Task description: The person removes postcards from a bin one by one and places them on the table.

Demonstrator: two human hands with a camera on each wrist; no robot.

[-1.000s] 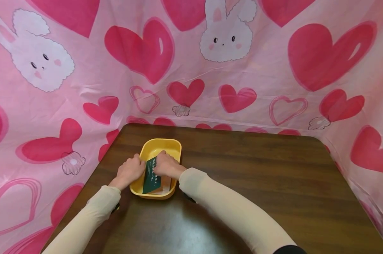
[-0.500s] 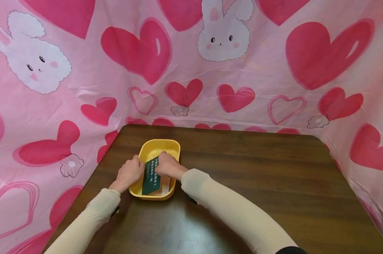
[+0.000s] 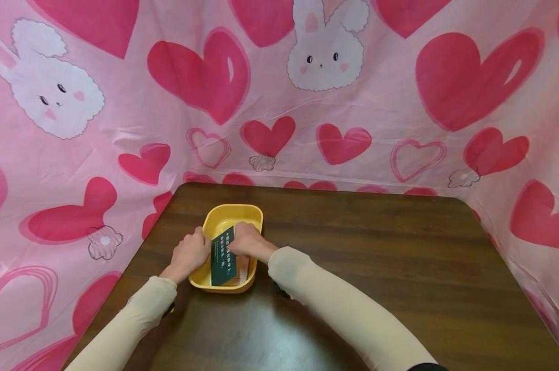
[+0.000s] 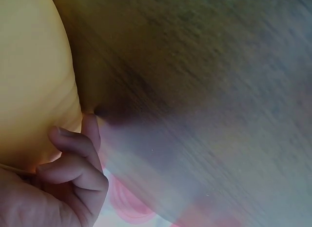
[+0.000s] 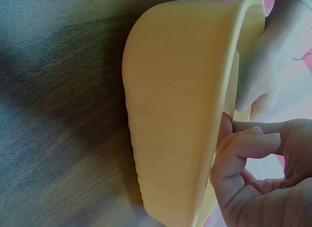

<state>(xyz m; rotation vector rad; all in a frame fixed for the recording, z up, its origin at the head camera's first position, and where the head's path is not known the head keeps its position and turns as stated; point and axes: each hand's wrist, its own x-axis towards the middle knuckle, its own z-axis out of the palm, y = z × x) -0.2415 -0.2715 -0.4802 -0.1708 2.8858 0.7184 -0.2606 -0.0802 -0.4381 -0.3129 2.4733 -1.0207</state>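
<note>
A yellow plastic tray (image 3: pixel 233 210) stands at the left of the table. Inside it, a dark green card (image 3: pixel 222 273) with white printed characters leans at a slant. The right hand (image 3: pixel 248 241) reaches over the tray and pinches the card near its upper right edge; in the right wrist view this hand (image 5: pixel 258 173) has curled fingers at the rim. At the tray's left side, the left hand (image 3: pixel 191 252) grips the rim, its fingers (image 4: pixel 80 156) curled against the outer wall in the left wrist view. A paler orange-and-white printed piece (image 3: pixel 242 275) lies under the card, mostly hidden.
The dark wooden table (image 3: pixel 376 257) stretches to the right of the tray. A pink cloth (image 3: pixel 270 77) with hearts and rabbits hangs behind the table and along its sides.
The right hand has shifted slightly to the right with the card, which has turned a little and shows more of its lettering. The left hand and tray keep their place.
</note>
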